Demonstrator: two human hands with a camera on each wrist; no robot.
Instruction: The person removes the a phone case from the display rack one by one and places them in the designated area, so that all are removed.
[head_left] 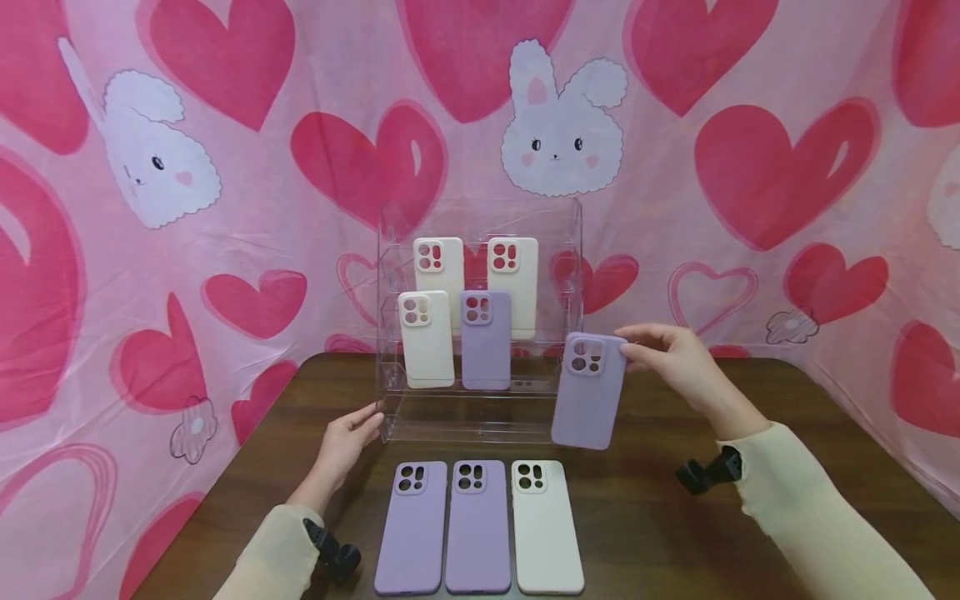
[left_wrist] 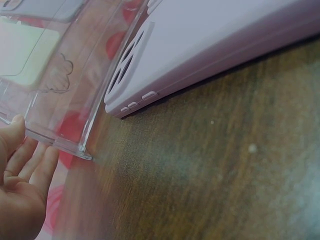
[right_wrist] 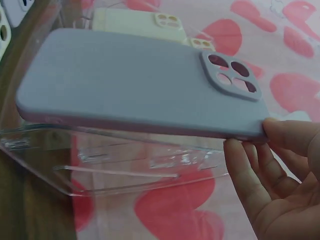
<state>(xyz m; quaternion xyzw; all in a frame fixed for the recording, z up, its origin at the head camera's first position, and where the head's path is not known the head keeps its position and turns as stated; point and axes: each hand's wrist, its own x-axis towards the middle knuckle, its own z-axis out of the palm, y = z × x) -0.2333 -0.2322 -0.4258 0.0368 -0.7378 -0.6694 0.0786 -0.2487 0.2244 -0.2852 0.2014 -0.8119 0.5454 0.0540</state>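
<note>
My right hand (head_left: 678,362) pinches a light purple phone case (head_left: 588,392) by its upper right corner, thumb on one side and fingers on the other. The case hangs slightly tilted in front of the right side of a clear tiered display stand (head_left: 480,432). With thumb and fingers, my left hand (head_left: 341,450) holds the stand's lower left edge; the left wrist view shows this clear edge (left_wrist: 55,142) between them. On the stand's upper tier are two white phone cases (head_left: 522,292). Below them stand a white case (head_left: 427,350) and a purple case (head_left: 486,346).
Nearer the front of the brown wooden table (head_left: 660,533), two purple phone cases (head_left: 411,533) and a white one (head_left: 547,533) lie side by side. Behind the stand hangs a pink cloth (head_left: 480,158) with hearts and rabbits.
</note>
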